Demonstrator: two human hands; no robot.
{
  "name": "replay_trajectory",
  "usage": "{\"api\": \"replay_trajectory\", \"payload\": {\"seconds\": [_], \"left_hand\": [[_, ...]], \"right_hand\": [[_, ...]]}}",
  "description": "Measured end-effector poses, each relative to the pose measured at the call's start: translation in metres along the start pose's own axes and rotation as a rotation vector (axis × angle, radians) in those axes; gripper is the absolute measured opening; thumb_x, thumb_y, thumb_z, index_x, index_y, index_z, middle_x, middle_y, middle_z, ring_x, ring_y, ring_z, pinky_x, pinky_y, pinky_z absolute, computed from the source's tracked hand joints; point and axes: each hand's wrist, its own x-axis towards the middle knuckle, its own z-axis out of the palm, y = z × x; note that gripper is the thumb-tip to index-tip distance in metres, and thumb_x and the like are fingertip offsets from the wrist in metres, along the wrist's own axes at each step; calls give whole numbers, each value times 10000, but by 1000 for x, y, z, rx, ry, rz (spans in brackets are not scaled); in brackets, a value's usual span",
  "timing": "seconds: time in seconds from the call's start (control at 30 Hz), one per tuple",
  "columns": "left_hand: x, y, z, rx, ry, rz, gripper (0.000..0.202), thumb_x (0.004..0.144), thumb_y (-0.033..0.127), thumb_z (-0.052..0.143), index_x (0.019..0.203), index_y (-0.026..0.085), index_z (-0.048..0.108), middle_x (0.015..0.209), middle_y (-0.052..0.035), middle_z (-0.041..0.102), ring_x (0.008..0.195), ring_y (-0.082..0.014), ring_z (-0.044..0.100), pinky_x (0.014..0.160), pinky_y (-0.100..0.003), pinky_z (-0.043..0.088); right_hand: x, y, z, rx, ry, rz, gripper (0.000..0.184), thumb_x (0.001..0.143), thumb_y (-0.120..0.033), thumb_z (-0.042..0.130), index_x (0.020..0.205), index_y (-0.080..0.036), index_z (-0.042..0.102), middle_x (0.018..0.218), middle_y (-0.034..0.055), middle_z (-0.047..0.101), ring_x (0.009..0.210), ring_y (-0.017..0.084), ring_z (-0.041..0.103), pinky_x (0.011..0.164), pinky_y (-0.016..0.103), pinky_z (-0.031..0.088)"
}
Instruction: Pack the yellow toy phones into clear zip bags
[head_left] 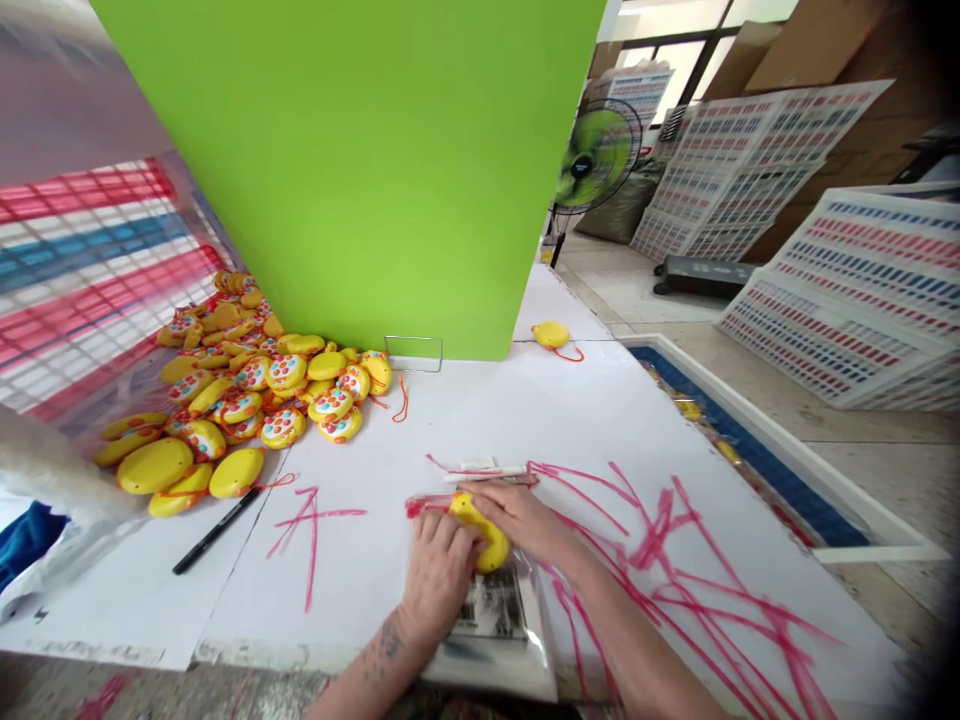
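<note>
Near the front edge of the table, both my hands are on one yellow oval plastic toy (491,548), its plain side facing up. My left hand (441,565) has its fingers curled against the toy's left side. From the right, my right hand (521,515) grips its upper end, thumb and fingers closed. Under my hands lies a stack of clear plastic bags (517,665) with a dark printed picture showing through. Just beyond my fingers is a white marker-like stick (495,472). My fingertips are partly hidden behind the toy.
A heap of yellow toys (285,372) with coloured buttons and red cords fills the left. A black marker (214,532) lies before it. A green board (360,180) stands at the back. One toy (551,334) sits beyond its right edge. On the right is a white-framed crate (750,450).
</note>
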Motion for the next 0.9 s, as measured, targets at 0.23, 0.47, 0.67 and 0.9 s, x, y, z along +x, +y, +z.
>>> {"api": "replay_trajectory", "payload": {"seconds": [0.23,0.47,0.67,0.9], "left_hand": [[5,1,-6,-138,13,-16,85,909,140,457,918,175,534,1115,-90,571,1047,-207,519,907,-396,459],[7,-1,-8,-185,-10,-47,98,910,151,443,923,184,534,1115,-102,591,1037,-213,559,900,-425,490],[8,-1,-8,-205,8,-34,95,908,155,441,917,185,531,1127,-107,600,1065,-215,560,908,-427,489],[1,-1,-10,-229,40,1,163,921,143,404,828,181,533,730,-30,608,736,-171,580,736,-339,514]], "right_hand": [[-9,22,0,-42,224,70,342,938,-392,412,1102,-233,667,1069,73,672,1029,229,598,952,399,429],[-35,23,-12,45,133,192,349,924,-404,427,1124,-214,641,1100,82,690,1034,248,619,937,417,444],[-31,8,-5,64,143,206,364,904,-367,449,1205,-226,598,1185,79,656,1068,243,610,928,411,454],[-25,11,1,-15,205,186,380,883,-271,425,1224,-243,590,958,54,730,870,226,665,837,384,490]]}}
